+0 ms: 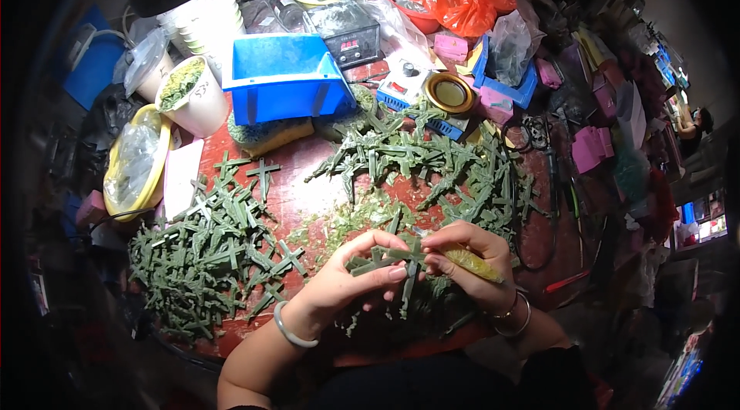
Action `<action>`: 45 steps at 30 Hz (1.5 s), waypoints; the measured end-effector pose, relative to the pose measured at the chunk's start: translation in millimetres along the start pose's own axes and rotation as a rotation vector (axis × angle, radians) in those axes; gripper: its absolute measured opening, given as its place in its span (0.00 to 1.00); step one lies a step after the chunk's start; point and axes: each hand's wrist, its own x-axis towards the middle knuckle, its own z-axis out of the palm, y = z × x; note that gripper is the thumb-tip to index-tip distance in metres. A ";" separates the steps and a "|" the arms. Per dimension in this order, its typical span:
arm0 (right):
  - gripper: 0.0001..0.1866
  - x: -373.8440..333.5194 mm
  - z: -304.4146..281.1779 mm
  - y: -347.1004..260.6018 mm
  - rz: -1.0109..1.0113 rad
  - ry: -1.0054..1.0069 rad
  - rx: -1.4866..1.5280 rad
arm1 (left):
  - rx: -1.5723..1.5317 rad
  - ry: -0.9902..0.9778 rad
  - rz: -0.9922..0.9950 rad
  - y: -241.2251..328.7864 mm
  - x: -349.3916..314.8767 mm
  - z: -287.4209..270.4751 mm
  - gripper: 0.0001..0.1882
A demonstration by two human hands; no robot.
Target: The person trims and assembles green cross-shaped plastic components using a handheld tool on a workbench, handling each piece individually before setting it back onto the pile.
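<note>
Between the thumb and fingers of my left hand (347, 275) is a green, waxy-looking cross (413, 255). Another green cross piece (371, 263) lies against the same fingers. My right hand (487, 244) is closed around a tool with a thick yellow handle (473, 263), its working end close to the top of the held cross; the tip is too small to tell its kind. Right fingertips also touch or nearly touch the cross. Pale green shavings (347, 221) are scattered on the red tabletop (297, 152) just beyond my hands.
Green crosses heap up at the left (196, 263) and in an arc beyond my hands (401, 152). A blue bin (289, 102) stands behind, near a small control box (351, 44) and a round brass-coloured tin (450, 92). At left are a white bucket (202, 109) and yellow-rimmed basin (163, 149).
</note>
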 end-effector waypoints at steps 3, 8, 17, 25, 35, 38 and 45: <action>0.12 -0.6 -1.0 2.5 0.092 -0.010 0.175 | -0.231 0.018 -0.164 -0.4 -0.9 3.3 0.18; 0.12 5.7 -2.8 1.5 -0.226 -0.022 -0.318 | -0.208 0.002 -0.221 7.1 -3.3 4.3 0.22; 0.15 -2.2 -3.8 2.1 -0.487 -0.063 -0.248 | -0.138 -0.004 -0.062 -3.1 -3.6 0.9 0.23; 0.14 -9.7 -1.2 -0.9 -0.142 -0.188 -0.028 | -0.111 -0.012 -0.020 -0.7 -4.3 0.5 0.20; 0.15 -8.6 3.1 0.0 -0.270 -0.188 -0.200 | -0.033 0.049 -0.040 -4.2 -2.0 1.2 0.19; 0.13 -10.0 3.9 -3.4 -0.243 -0.199 -0.095 | -0.116 -0.047 -0.028 -6.3 -2.4 -4.8 0.20; 0.13 -13.7 3.7 2.5 -0.125 -0.220 -0.016 | -0.133 -0.003 -0.020 -9.9 0.1 -4.4 0.19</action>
